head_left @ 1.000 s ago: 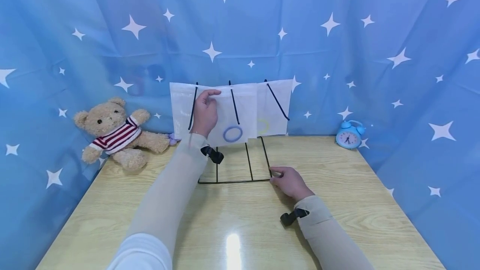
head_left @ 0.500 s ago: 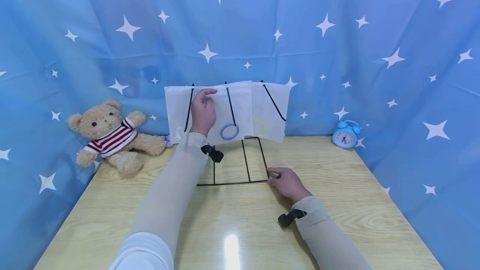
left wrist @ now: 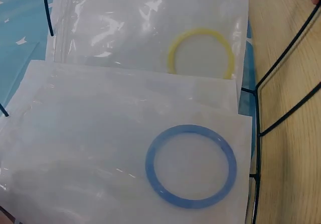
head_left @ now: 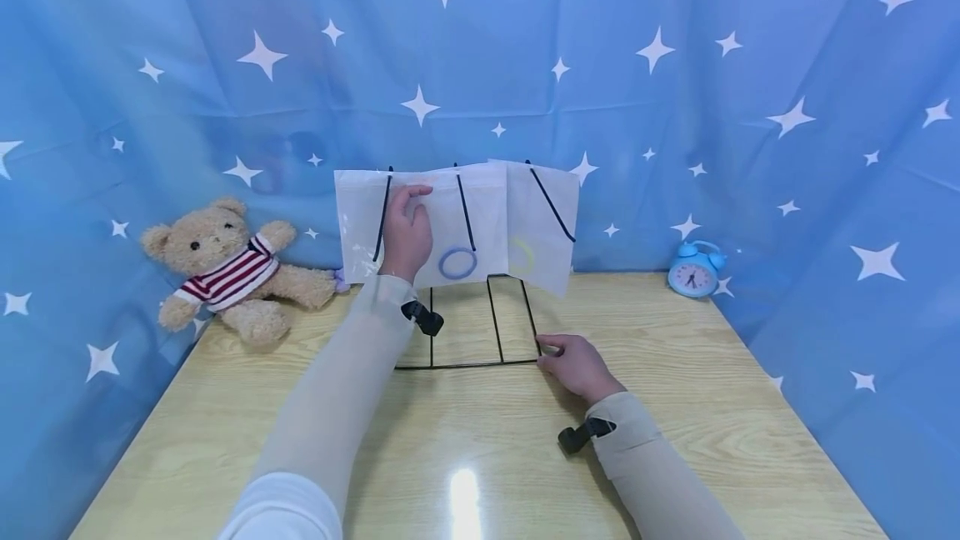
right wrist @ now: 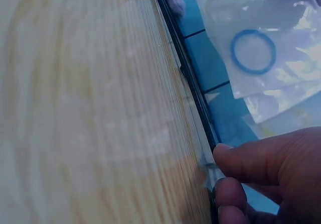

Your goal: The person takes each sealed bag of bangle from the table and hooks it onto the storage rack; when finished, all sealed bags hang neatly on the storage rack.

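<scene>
A black wire rack [head_left: 495, 319] stands on the table, its thin prongs angled up. White translucent zip bags [head_left: 487, 215] hang on the prongs; the front one shows a blue ring [left wrist: 150, 163]. Behind it, another bag [left wrist: 115, 43] shows a yellow ring [left wrist: 230, 58]. My left hand [head_left: 407, 236] is at the front bag between two prongs, index finger stretched right and thumb apart from it; the other fingers are hidden. At the rack's front right corner my right hand [head_left: 577, 367] pinches the wire between thumb and fingers.
A teddy bear [head_left: 232, 277] in a striped shirt leans at the back left. A blue alarm clock [head_left: 693, 271] stands at the back right. Behind the wooden table [head_left: 675, 357] hangs a blue curtain with white stars [head_left: 525, 40].
The rightmost bag has tilted, and its lower corner hangs further down. My left hand has dropped slightly in front of the bag. The right hand stays on the rack corner; the view has shifted a little.
</scene>
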### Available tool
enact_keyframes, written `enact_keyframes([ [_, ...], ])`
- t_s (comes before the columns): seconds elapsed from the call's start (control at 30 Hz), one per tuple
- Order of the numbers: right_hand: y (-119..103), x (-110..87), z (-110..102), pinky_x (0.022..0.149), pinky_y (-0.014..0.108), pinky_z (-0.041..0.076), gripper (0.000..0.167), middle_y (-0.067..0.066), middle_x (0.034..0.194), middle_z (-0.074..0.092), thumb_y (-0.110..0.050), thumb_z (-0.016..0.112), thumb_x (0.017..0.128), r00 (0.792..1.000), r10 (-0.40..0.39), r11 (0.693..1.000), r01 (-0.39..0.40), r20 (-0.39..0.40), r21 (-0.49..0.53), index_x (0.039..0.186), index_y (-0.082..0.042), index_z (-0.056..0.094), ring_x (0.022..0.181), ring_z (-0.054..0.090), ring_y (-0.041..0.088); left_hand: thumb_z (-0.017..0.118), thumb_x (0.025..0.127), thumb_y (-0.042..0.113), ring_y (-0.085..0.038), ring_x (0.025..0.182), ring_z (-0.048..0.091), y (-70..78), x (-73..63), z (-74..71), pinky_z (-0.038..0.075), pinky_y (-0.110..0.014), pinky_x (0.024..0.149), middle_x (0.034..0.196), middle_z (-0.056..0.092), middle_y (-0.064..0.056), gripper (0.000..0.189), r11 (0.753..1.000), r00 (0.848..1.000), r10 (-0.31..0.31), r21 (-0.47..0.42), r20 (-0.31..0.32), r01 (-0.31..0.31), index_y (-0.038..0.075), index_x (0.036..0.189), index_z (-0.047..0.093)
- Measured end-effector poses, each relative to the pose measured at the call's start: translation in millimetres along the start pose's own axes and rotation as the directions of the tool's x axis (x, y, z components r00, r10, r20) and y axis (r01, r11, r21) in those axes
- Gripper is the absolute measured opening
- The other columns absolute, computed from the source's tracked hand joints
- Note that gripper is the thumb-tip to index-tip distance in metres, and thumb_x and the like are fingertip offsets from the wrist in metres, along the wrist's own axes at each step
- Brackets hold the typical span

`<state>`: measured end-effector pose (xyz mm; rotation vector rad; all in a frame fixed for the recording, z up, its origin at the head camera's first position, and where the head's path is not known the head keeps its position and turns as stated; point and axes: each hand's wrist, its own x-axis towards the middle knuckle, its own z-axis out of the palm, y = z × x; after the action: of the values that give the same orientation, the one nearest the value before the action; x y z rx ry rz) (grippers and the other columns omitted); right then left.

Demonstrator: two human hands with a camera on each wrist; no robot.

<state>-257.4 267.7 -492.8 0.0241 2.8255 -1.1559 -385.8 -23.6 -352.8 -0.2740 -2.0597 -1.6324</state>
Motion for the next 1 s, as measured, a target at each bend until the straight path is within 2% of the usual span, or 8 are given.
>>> enact_keyframes([
  [0.17,-1.3,1.4,-2.6,0.075,0.036,0.051,0.046,0.017,0.138,0.068,-0.019,0.070,0.100,1.000,0.004,1.000,-0.004,0.006,0.005,0.146,-0.013,0.065,0.110,0.068,0.028,0.045,0.105,0.007,-0.021,0.147,0.039,-3.0,-8.5,-5.0,0.046,-0.047,0.114,0.152,0.047,-0.003,0.034,0.998,1.000,0.002,0.058,-0.005,-0.002,0.014,0.129,0.067],
  [0.37,-0.3,5.9,-2.8,0.080,0.038,0.052,0.046,0.017,0.143,0.066,-0.021,0.069,0.101,1.000,0.017,1.000,-0.017,0.009,-0.004,0.147,-0.014,0.065,0.112,0.067,0.027,0.047,0.102,0.005,-0.022,0.156,0.027,-11.0,-23.1,-13.3,0.034,-0.051,0.123,0.163,0.035,-0.003,0.035,0.998,1.000,0.007,0.070,0.003,-0.007,0.011,0.128,0.069],
  [0.53,2.3,9.2,-2.9,0.079,0.037,0.052,0.046,0.016,0.140,0.067,-0.021,0.070,0.101,1.000,0.016,1.000,-0.016,0.004,-0.008,0.146,-0.014,0.065,0.107,0.067,0.024,0.049,0.102,0.004,-0.027,0.158,0.025,-27.6,-39.8,-20.3,0.027,-0.054,0.125,0.167,0.033,-0.004,0.037,0.993,0.997,0.029,0.115,0.074,-0.038,0.011,0.134,0.066],
  [0.7,6.1,12.7,-4.6,0.084,0.039,0.054,0.046,0.016,0.141,0.067,-0.023,0.071,0.100,1.000,0.001,1.000,-0.001,0.009,0.004,0.145,-0.013,0.066,0.109,0.068,0.023,0.049,0.103,0.006,-0.037,0.154,0.032,-42.0,-58.8,-32.2,0.028,-0.059,0.124,0.165,0.038,-0.013,0.040,0.985,0.980,0.060,0.150,0.188,-0.089,0.006,0.139,0.064],
  [0.8,10.3,14.1,-7.1,0.070,0.035,0.053,0.047,0.016,0.109,0.074,-0.024,0.070,0.102,0.999,-0.004,0.996,0.000,0.044,0.089,0.146,-0.010,0.064,0.085,0.066,0.020,0.052,0.104,0.011,-0.041,0.152,0.034,-50.4,-72.0,-41.0,0.030,-0.061,0.122,0.163,0.040,-0.015,0.038,0.981,0.973,0.057,0.168,0.225,-0.096,0.004,0.140,0.063],
  [0.9,14.3,14.5,-13.2,0.059,0.030,0.047,0.050,0.008,0.081,0.064,-0.024,0.066,0.105,0.995,-0.003,0.976,-0.019,0.101,0.218,0.151,-0.005,0.058,0.068,0.055,0.018,0.057,0.105,0.013,-0.042,0.152,0.034,-57.0,-82.9,-50.6,0.030,-0.062,0.122,0.162,0.041,-0.018,0.037,0.978,0.970,0.059,0.181,0.235,-0.103,0.003,0.139,0.063],
  [0.93,15.1,14.3,-16.0,0.057,0.029,0.046,0.052,0.008,0.076,0.059,-0.024,0.064,0.106,0.992,-0.003,0.965,-0.030,0.124,0.260,0.153,-0.003,0.054,0.066,0.052,0.019,0.058,0.105,0.012,-0.043,0.151,0.035,-59.6,-85.2,-53.9,0.030,-0.063,0.122,0.161,0.041,-0.019,0.037,0.976,0.970,0.066,0.188,0.233,-0.111,0.002,0.139,0.063],
  [1.0,16.1,13.3,-21.9,0.059,0.028,0.047,0.057,0.004,0.081,0.058,-0.028,0.061,0.108,0.988,-0.002,0.949,-0.048,0.157,0.313,0.157,-0.003,0.048,0.070,0.052,0.017,0.059,0.106,0.013,-0.043,0.151,0.034,-63.0,-89.0,-62.7,0.029,-0.064,0.122,0.162,0.041,-0.020,0.037,0.973,0.970,0.069,0.198,0.231,-0.116,0.001,0.141,0.062],
])
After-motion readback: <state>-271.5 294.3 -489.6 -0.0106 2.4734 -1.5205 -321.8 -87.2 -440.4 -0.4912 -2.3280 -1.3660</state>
